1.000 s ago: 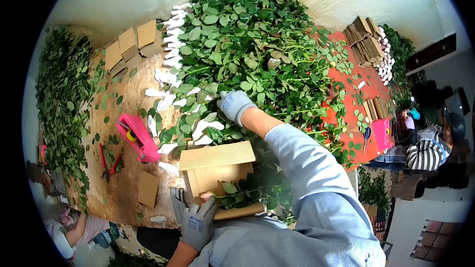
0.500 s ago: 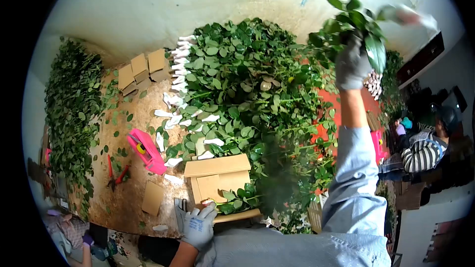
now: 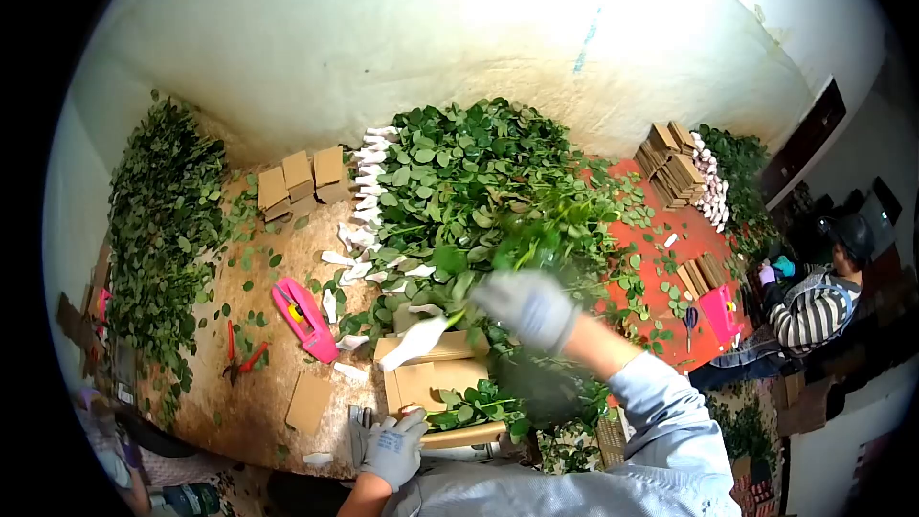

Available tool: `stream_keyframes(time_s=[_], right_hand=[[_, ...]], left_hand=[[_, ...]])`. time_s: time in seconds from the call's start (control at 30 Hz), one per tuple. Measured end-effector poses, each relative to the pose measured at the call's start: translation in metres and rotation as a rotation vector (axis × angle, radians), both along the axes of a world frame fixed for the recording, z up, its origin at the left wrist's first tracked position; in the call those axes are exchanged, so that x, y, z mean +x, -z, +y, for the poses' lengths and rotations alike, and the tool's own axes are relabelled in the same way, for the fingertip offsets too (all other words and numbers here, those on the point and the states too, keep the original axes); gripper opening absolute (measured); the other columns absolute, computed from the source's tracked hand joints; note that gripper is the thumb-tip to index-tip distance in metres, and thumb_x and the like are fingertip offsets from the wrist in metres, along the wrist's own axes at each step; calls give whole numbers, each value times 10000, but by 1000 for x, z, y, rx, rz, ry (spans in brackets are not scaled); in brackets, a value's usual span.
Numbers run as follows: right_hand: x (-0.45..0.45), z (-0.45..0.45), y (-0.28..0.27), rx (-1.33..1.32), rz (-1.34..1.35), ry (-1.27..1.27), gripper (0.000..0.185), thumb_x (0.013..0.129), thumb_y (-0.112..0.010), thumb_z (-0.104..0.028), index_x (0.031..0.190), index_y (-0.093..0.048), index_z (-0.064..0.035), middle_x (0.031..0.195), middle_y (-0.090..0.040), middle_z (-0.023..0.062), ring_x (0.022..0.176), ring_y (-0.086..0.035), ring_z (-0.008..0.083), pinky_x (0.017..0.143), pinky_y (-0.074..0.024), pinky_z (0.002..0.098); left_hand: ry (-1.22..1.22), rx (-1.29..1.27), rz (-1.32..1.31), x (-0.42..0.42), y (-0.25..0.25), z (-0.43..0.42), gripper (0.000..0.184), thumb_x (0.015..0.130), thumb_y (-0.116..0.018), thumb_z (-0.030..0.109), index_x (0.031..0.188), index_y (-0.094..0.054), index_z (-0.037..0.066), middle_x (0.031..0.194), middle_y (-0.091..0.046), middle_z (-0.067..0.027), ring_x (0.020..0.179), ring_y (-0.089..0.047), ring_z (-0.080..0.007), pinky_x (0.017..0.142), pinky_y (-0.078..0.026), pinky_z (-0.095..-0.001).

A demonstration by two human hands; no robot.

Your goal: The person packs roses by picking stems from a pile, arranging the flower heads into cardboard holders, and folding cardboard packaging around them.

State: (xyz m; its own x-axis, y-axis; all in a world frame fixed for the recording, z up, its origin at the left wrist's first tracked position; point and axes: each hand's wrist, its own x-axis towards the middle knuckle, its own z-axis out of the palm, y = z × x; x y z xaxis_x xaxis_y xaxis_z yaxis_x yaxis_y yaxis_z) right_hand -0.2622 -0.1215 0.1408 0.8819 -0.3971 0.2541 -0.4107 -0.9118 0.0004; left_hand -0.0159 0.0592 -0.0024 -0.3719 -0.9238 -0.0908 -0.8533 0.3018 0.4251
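Grey-gloved and blurred, the right hand (image 3: 529, 308) hangs over the near middle of the counter (image 3: 230, 412), its arm reaching in from the near right in a pale blue sleeve (image 3: 675, 412), with a strip of bare wrist below the cuff. Its fingers are closed round a green stem, and the white-sleeved flower (image 3: 414, 343) points left and slightly nearer, its sleeve over the far edge of the open cardboard wrapper (image 3: 412, 385) — the exact finger positions are lost in the blur. The left hand (image 3: 391, 450), also gloved, lies low at the wrapper's near left corner, its forearm rising from the near edge. Its fingers are slightly bent and rest by the cardboard beside a reddish flower head; I cannot tell whether they grip anything. Leafy stems (image 3: 479, 404) lie across the right part of the wrapper. Blue printing (image 3: 391, 441) marks the back of the left glove, too small to read, and a smudged blue patch on the right one is no clearer. Left of the wrapper sit a pink tape dispenser (image 3: 304, 321) and red-handled pruners (image 3: 235, 364) — beyond, a broad heap of leafy stems (image 3: 469, 168) covers the far middle.
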Motion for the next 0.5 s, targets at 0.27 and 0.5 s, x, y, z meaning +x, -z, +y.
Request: stream_keyframes(time_s=[0.27,0.5], right_hand=[[47,-4,3,330,23,38,154,868,-615,-222,912,-692,-97,872,-676,110,720,-689,298,585,-552,387],[-73,-155,63,75,289,847,262,1008,-499,-187,1218,-635,-108,1196,-666,151,1024,-722,319,788,-604,460]], left_hand=[[4,31,24,3,-1,-3,386,789,-640,91,1162,-715,158,1365,-623,-61,1093,-613,-308,947,-488,-460],[-6,-16,4,3,8,1,346,802,-663,108,1141,-730,132,1374,-639,-73,1147,-637,-327,1007,-496,-446]])
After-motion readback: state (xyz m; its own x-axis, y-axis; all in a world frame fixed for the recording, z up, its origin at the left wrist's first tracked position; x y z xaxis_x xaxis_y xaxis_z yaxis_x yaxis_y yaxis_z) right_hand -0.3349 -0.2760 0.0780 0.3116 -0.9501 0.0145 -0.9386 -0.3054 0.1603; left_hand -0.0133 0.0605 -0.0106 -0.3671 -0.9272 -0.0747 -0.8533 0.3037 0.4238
